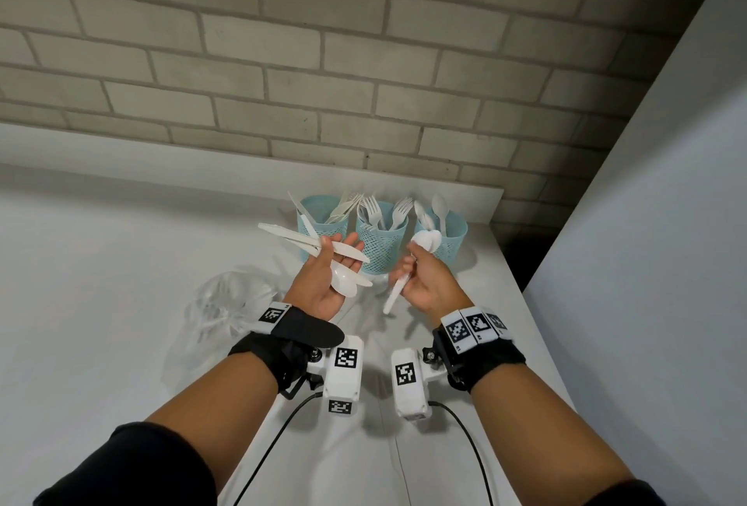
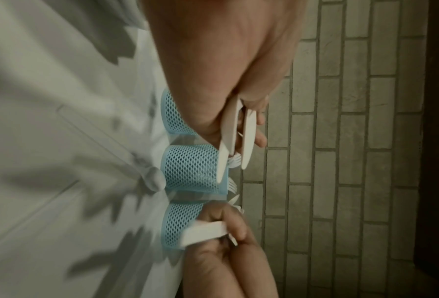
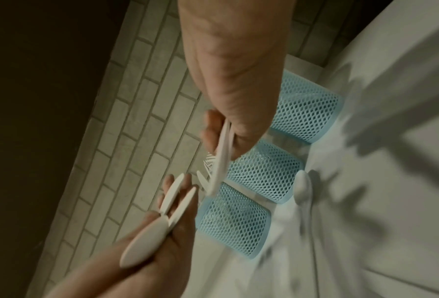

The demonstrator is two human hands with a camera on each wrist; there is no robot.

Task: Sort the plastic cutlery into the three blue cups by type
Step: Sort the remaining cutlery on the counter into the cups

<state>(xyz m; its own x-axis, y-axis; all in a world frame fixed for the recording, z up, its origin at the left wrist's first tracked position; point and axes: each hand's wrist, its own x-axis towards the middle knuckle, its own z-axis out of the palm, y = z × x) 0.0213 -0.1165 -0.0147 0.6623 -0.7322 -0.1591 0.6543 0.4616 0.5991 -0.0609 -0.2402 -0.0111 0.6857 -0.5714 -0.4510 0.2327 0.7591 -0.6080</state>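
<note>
Cutlery: white plastic pieces are sitting in both hands; more are standing in the three cups at the counter's far edge, near its right corner.
Left hand point(image 1: 329, 281): lying palm up and loosely open, it is cradling knives point(image 1: 299, 241) across the fingers and a spoon point(image 1: 345, 283) in the palm.
Right hand point(image 1: 422, 283): fingers are curling round spoons point(image 1: 426, 241), bowls up, handles poking out below.
Cups: the left cup point(image 1: 321, 228) is taking knives, the middle cup point(image 1: 382, 245) forks, the right cup point(image 1: 446, 237) spoons.
Loose spoon point(image 3: 302, 186): lying on the counter just in front of the middle cup.
Handling: the pieces are likely light, stiff and slick, sliding over each other; pinching at the handle looks safest.
Risk: the loose pile on the open left palm could spill.
Bag point(image 1: 220, 309): a clear bag is lying crumpled toward the counter's left, with a few pieces seemingly inside.
</note>
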